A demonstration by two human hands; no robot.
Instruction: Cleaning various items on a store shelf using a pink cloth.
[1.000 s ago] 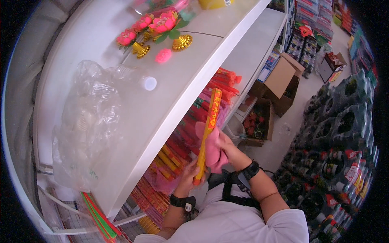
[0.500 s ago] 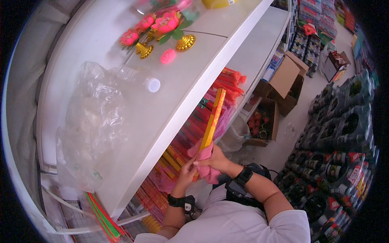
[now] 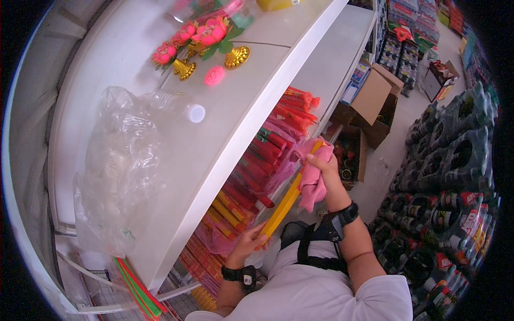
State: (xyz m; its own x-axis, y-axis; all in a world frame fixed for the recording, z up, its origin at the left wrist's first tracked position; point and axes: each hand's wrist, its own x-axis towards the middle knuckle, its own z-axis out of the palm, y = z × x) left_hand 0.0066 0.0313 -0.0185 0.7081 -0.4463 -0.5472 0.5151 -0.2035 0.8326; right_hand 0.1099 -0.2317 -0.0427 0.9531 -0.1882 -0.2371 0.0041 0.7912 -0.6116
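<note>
A long, narrow yellow box [image 3: 285,205] slants up and to the right in front of my body. My left hand [image 3: 249,244] is closed on its lower end. Around the upper end, my right hand [image 3: 327,170] presses a pink cloth [image 3: 312,193] against the box, whose tip sticks out of the folds. Just left of the box, a lower shelf carries red packs [image 3: 251,170] in thin plastic and, nearer to me, several yellow and red packs [image 3: 227,214] lying side by side.
On the white upper shelf [image 3: 225,123] lie a clear plastic bag [image 3: 126,176], a clear bottle with a white cap [image 3: 196,113] and pink flowers on gold stands [image 3: 210,31]. An open carton [image 3: 375,101] stands right of the shelf. Stacked bottle packs [image 3: 455,155] line the right side.
My right hand has slid the pink cloth up and right to the box's upper end. My left hand now grips the lower end, and the hands are farther apart.
</note>
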